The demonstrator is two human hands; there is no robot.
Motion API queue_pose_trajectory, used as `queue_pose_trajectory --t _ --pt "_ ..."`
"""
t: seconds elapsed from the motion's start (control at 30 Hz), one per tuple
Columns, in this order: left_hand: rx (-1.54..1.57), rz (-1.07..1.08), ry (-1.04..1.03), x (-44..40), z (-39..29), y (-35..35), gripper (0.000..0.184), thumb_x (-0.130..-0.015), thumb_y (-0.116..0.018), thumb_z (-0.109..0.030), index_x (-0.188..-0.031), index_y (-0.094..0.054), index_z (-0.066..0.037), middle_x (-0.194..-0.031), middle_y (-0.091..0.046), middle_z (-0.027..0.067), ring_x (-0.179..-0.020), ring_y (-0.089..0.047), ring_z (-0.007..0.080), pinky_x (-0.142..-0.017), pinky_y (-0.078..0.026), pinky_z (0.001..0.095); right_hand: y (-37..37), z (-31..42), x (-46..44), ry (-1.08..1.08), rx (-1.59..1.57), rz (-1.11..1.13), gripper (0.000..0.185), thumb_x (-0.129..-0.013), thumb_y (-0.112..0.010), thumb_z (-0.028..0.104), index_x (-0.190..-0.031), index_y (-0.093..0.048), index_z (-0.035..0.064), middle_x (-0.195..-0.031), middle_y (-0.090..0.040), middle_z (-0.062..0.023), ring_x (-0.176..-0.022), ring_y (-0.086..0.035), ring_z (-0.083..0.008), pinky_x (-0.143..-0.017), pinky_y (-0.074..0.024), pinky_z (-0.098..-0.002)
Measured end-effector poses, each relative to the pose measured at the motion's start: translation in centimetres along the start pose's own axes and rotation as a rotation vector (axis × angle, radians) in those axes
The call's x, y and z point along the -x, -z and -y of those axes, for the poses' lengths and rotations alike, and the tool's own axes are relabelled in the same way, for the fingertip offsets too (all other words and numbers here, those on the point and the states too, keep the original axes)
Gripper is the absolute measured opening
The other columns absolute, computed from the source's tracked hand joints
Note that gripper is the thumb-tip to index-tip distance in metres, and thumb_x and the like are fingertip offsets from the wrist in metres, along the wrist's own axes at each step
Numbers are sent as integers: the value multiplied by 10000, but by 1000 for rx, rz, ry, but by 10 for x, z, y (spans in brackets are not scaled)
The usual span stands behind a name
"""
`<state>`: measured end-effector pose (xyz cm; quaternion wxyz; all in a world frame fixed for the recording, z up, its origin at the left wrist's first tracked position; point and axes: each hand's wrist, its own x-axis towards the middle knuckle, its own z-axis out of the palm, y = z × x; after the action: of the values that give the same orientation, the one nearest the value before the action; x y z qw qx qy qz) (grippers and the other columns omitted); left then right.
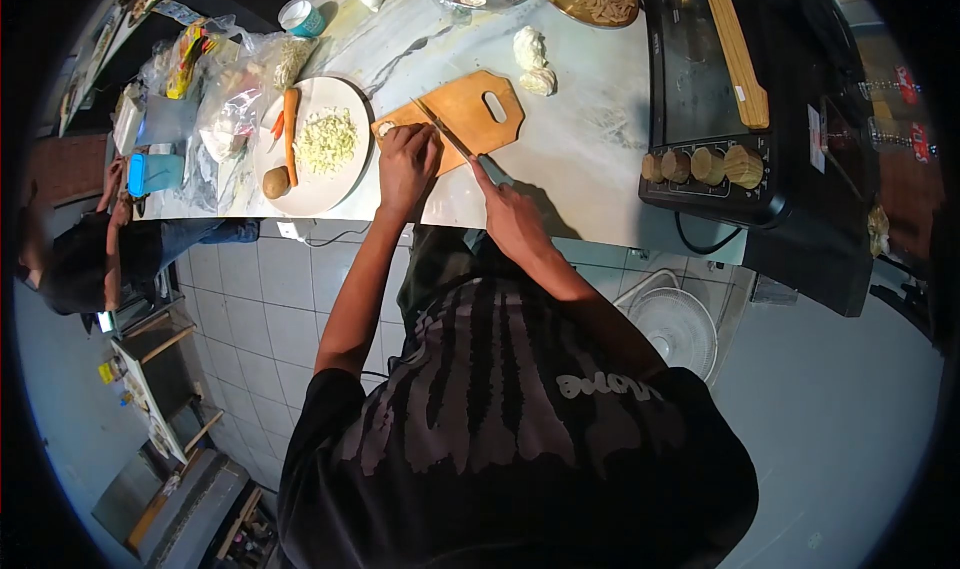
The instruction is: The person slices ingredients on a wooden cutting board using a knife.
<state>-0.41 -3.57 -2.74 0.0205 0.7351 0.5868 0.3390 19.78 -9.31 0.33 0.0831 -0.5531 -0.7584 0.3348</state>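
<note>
A wooden cutting board (465, 109) with an oval handle hole lies on the marble-patterned counter. My left hand (408, 164) rests at its left end, fingers bunched over a small pale piece of food (387, 128) that is mostly hidden. In my right hand (515, 219) is a kitchen knife (445, 132); its blade slants across the board, right of my left fingers, and the index finger stretches along the handle. To the left, a white plate (345, 189) bears a heap of chopped pale-green vegetable (328, 140), a carrot (290, 134), red chillies (278, 125) and a brown potato-like vegetable (276, 182).
Two white lumps (533, 59) lie beyond the board. Metal trays with cut food (605, 4) stand at the back. A black oven (700, 169) bounds the right side. Plastic bags (235, 104) crowd the left, where another person (85, 259) stands. Below is a fan (672, 334).
</note>
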Motion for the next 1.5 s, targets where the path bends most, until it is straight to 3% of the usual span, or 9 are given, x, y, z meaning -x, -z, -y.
queue_pose_trajectory --t 0.1,0.43,0.7,0.8,1.0,1.07,1.1,1.33,1.5 --pt "161 -1 210 -9 5 -3 157 -877 -715 -151 -940 -757 -13 -896 -687 143 -872 -628 322 -810 -508 400 -6 -2 -12 30 31 -59 781 -897 -509 -11 -1595 -249 225 -852 -641 -252 -762 -650 -459 -701 -517 -546" --pt "188 114 374 -18 10 4 180 -839 -767 -196 -953 -763 -57 -884 -681 128 -853 -666 302 -784 -523 375 -8 -8 -10 73 95 -143 727 -922 -514 13 -1583 -282 209 -824 -641 -236 -727 -649 -437 -681 -509 -540" --pt "160 39 221 -11 16 2 166 -850 -744 -196 -930 -755 -51 -801 -644 148 -788 -621 329 -732 -503 414 1 -4 -3 37 64 -77 725 -913 -567 29 -1575 -307 168 -797 -631 -195 -706 -649 -389 -671 -526 -476" --pt "148 55 168 -13 21 2 182 -853 -746 -205 -919 -746 -36 -800 -644 142 -788 -614 330 -732 -499 420 -11 -2 -17 91 114 -232 699 -926 -570 47 -1568 -319 166 -783 -627 -194 -694 -644 -395 -671 -523 -493" --pt "227 146 285 -20 21 8 181 -841 -743 -189 -876 -724 -12 -759 -635 145 -746 -618 318 -701 -496 414 -3 2 -3 110 -147 -222 677 -959 -534 75 -1578 -294 207 -823 -625 -281 -729 -625 -470 -697 -484 -552" --pt "293 179 344 -23 21 10 183 -837 -744 -185 -866 -719 -5 -742 -631 144 -728 -616 313 -693 -494 409 -5 12 -1 -22 -202 -98 651 -983 -489 97 -1582 -275 233 -844 -616 -331 -795 -614 -513 -739 -468 -574" --pt "350 218 408 -23 22 10 186 -834 -744 -181 -856 -715 1 -725 -626 144 -710 -614 308 -684 -492 404 -7 17 -1 -85 -178 -99 640 -972 -468 39 -1569 -317 217 -910 -609 -328 -836 -615 -500 -733 -464 -540" --pt "430 247 360 -28 25 16 185 -843 -743 -164 -863 -716 17 -708 -616 144 -673 -604 289 -655 -481 389 -27 22 -3 -73 -233 -166 631 -982 -453 57 -1575 -298 204 -954 -619 -324 -833 -608 -503 -736 -481 -533" --pt "457 274 329 -29 31 15 168 -867 -729 -150 -887 -727 17 -709 -618 149 -672 -602 302 -657 -482 398 -25 44 -5 -173 -155 -177 626 -975 -472 64 -1566 -323 211 -1001 -655 -265 -801 -636 -473 -732 -498 -542"
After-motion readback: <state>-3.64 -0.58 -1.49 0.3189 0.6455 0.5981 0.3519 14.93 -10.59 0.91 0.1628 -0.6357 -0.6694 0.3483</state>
